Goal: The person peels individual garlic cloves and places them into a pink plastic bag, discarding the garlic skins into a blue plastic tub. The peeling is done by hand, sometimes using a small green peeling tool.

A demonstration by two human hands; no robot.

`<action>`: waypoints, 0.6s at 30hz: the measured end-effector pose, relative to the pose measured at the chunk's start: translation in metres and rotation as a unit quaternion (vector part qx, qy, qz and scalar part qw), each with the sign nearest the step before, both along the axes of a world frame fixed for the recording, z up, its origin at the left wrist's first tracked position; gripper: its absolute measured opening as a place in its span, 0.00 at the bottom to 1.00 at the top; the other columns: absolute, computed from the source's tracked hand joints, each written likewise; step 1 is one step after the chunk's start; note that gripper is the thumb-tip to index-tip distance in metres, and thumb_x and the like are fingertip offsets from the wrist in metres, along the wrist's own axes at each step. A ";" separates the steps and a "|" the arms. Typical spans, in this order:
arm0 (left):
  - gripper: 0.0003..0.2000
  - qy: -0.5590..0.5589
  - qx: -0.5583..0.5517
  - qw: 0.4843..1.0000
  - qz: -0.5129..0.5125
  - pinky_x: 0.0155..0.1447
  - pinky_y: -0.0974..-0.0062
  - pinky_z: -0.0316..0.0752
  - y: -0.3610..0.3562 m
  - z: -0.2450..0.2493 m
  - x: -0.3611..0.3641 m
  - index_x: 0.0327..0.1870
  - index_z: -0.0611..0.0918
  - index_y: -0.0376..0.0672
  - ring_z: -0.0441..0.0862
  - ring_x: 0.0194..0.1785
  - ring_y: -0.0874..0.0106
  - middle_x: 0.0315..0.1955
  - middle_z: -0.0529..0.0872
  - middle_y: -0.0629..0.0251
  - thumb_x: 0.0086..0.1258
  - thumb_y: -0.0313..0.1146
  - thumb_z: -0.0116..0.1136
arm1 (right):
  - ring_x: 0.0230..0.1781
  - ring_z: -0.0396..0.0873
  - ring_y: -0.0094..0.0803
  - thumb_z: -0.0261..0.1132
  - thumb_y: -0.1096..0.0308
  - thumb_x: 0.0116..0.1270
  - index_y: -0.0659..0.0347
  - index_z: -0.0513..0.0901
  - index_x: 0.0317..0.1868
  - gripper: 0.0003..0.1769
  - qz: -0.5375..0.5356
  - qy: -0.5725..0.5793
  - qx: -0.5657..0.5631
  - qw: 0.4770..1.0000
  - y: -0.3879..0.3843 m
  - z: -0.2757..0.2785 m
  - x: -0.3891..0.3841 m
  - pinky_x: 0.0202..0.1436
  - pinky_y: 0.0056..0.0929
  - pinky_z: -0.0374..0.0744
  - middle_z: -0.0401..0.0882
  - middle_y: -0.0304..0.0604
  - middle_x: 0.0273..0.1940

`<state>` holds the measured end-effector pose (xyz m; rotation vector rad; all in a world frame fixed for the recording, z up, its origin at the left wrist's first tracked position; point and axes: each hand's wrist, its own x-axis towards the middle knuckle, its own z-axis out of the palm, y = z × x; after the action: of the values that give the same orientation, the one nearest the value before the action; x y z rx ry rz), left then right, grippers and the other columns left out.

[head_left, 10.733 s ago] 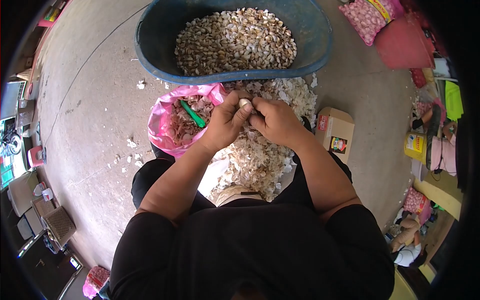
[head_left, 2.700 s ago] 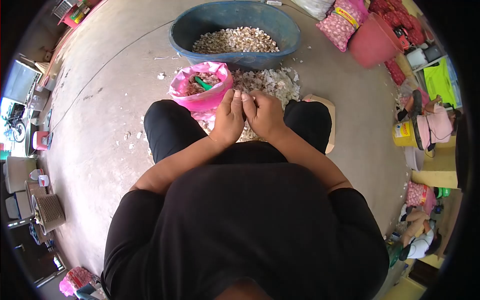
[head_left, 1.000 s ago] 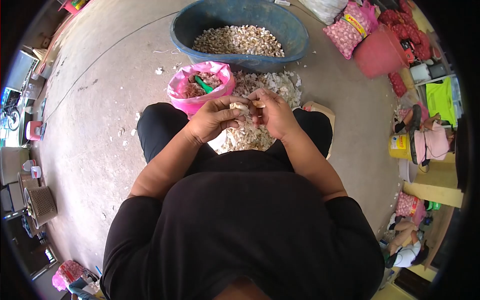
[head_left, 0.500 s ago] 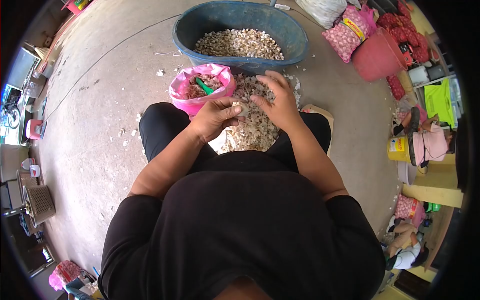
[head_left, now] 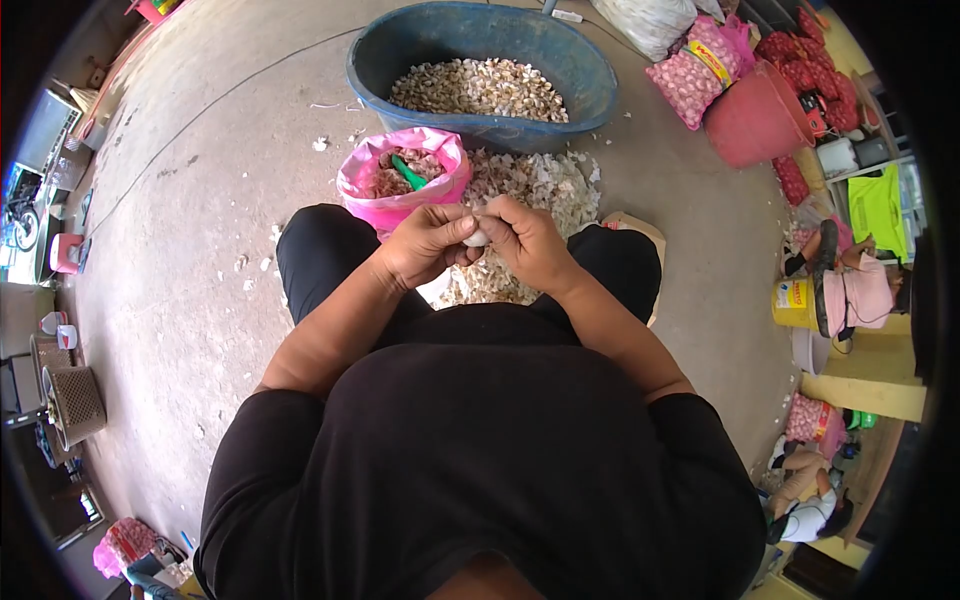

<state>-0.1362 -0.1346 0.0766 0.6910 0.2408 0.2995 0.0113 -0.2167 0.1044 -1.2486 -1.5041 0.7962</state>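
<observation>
Left hand [head_left: 425, 246] — fingers pinching garlic [head_left: 477, 239] | right hand [head_left: 535, 244] — fingers closed on it too | best: steady left grip, light right pressure | husks [head_left: 492, 286] near, tub [head_left: 500, 132] far

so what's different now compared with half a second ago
The right hand has moved left and back toward the body; it was apart from the left hand, fingers spread, and is now at the garlic with thumb and fingers drawn in. The left hand still holds the garlic. The tub, pink bag and green tool stayed put.
</observation>
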 end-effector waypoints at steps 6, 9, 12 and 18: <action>0.14 0.034 0.027 0.999 -0.015 0.32 0.85 0.72 0.006 -0.009 -0.001 0.43 0.76 0.34 0.75 0.29 0.79 0.28 0.78 0.67 0.60 0.34 0.57 | 0.25 0.76 0.22 0.54 0.70 0.64 0.63 0.73 0.34 0.05 -0.052 0.013 -0.036 0.998 -0.002 -0.010 -0.002 0.29 0.23 0.73 0.76 0.41 0.24; 0.14 0.059 0.051 0.997 -0.023 0.33 0.85 0.73 0.009 -0.010 -0.001 0.42 0.76 0.34 0.76 0.29 0.80 0.28 0.78 0.68 0.58 0.33 0.59 | 0.25 0.74 0.21 0.54 0.70 0.64 0.62 0.73 0.36 0.05 -0.063 0.074 -0.142 0.985 -0.001 -0.015 0.002 0.29 0.22 0.72 0.75 0.39 0.24; 0.13 0.097 0.087 0.991 0.028 0.34 0.86 0.71 0.010 -0.002 0.000 0.40 0.75 0.36 0.75 0.32 0.80 0.29 0.78 0.68 0.57 0.31 0.60 | 0.23 0.71 0.20 0.53 0.69 0.65 0.62 0.73 0.36 0.06 -0.037 0.090 -0.141 0.985 -0.002 -0.007 0.004 0.26 0.20 0.71 0.73 0.37 0.24; 0.11 0.121 0.081 0.987 0.070 0.35 0.85 0.71 0.006 0.006 0.002 0.41 0.76 0.36 0.76 0.33 0.78 0.30 0.79 0.68 0.59 0.31 0.57 | 0.17 0.67 0.16 0.54 0.68 0.65 0.62 0.72 0.37 0.06 -0.077 0.148 -0.086 0.982 -0.002 -0.017 0.001 0.19 0.17 0.67 0.73 0.36 0.23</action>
<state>-0.1340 -0.1283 0.0825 0.8732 0.5018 0.3722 0.0119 -0.2186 0.0878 -1.2912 -1.1038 0.9765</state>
